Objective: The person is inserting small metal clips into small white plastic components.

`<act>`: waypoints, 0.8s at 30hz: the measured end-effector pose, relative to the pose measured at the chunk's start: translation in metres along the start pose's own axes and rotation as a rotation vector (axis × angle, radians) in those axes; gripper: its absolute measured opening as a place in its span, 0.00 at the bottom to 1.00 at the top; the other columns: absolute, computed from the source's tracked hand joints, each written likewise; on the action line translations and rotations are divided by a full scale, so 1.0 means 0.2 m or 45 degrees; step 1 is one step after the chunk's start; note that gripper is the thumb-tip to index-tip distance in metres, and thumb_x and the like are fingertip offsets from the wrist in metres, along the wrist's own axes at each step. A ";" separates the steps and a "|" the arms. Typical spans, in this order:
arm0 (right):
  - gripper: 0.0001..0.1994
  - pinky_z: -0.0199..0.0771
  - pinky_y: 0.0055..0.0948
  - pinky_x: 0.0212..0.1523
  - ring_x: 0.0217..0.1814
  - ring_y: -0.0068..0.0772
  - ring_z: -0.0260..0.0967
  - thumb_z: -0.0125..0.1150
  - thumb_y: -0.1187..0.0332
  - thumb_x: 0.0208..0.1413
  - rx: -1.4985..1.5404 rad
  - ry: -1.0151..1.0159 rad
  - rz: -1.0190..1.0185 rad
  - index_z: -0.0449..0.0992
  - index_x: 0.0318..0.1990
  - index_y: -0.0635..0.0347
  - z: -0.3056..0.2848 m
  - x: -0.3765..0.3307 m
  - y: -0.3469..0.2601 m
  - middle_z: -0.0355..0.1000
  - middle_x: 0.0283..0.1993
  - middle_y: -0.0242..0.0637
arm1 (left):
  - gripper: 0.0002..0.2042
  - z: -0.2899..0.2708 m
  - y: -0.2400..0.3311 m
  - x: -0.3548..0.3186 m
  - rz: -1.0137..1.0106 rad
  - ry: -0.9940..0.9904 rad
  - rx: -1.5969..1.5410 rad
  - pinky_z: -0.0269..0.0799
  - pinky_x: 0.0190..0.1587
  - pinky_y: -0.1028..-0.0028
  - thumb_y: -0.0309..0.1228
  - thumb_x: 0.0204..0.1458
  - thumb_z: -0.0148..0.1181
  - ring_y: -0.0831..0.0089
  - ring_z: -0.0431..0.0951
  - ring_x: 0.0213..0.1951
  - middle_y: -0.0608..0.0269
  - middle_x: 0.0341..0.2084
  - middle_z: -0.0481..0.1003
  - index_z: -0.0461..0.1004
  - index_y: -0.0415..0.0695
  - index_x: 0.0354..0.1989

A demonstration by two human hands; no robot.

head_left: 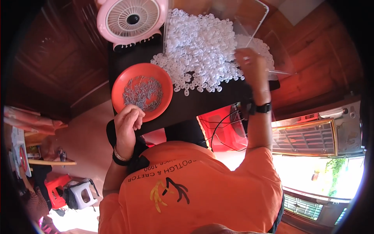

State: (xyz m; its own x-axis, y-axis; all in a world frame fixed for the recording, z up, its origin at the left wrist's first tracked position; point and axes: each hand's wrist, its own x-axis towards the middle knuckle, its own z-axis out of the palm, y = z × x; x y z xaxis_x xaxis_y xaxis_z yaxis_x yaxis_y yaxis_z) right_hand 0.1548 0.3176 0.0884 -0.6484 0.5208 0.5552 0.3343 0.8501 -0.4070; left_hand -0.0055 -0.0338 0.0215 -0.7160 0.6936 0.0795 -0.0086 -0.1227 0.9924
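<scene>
A: How do the hands stand?
B: Well apart. The left hand [130, 121] is curled at the near rim of the orange bowl [165, 78]; the right hand [251, 64] is bent and blurred by the heap of white two-holed oval pieces [202, 43]. I cannot tell whether either grips anything.
A: What lies around them?
B: Thin grey screw-like pieces [143, 93] sit in the bowl, just beyond the left hand. The white heap spreads leftward from the right hand, partly within a clear plastic box [260, 25], on the black table [191, 103]. A pink fan [133, 18] stands beyond the bowl.
A: Which step, then?
B: Picking small parts, I'd judge. The next move calls for a fine fingertip pinch.
</scene>
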 end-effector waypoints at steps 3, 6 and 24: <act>0.10 0.72 0.38 0.40 0.40 0.44 0.72 0.65 0.65 0.47 -0.171 -0.250 -0.159 0.78 0.36 0.58 0.20 -0.11 0.04 0.75 0.37 0.41 | 0.13 -0.01 0.01 0.00 0.002 -0.006 0.026 0.51 0.21 0.83 0.34 0.56 0.46 0.86 0.60 0.18 0.72 0.15 0.65 0.71 0.39 0.25; 0.12 0.72 0.40 0.42 0.41 0.45 0.71 0.62 0.62 0.47 -0.382 -0.430 -0.143 0.78 0.39 0.54 0.29 -0.13 0.00 0.73 0.37 0.40 | 0.13 -0.01 0.01 0.00 -0.009 0.010 0.050 0.51 0.21 0.83 0.34 0.56 0.46 0.86 0.60 0.18 0.72 0.15 0.65 0.70 0.40 0.25; 0.07 0.72 0.40 0.36 0.35 0.44 0.72 0.57 0.63 0.52 -0.335 -0.325 -0.230 0.79 0.33 0.53 0.46 -0.06 -0.04 0.73 0.32 0.37 | 0.14 0.02 0.00 0.00 -0.085 -0.074 0.091 0.51 0.21 0.82 0.35 0.57 0.44 0.84 0.61 0.17 0.70 0.14 0.64 0.70 0.40 0.26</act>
State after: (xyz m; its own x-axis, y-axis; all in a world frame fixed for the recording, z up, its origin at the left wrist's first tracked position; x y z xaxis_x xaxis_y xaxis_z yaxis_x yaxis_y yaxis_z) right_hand 0.0960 0.2971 0.0190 -0.8505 0.3535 0.3895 0.3419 0.9343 -0.1015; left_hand -0.0031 -0.0321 0.0225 -0.6736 0.7389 0.0162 -0.0036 -0.0253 0.9997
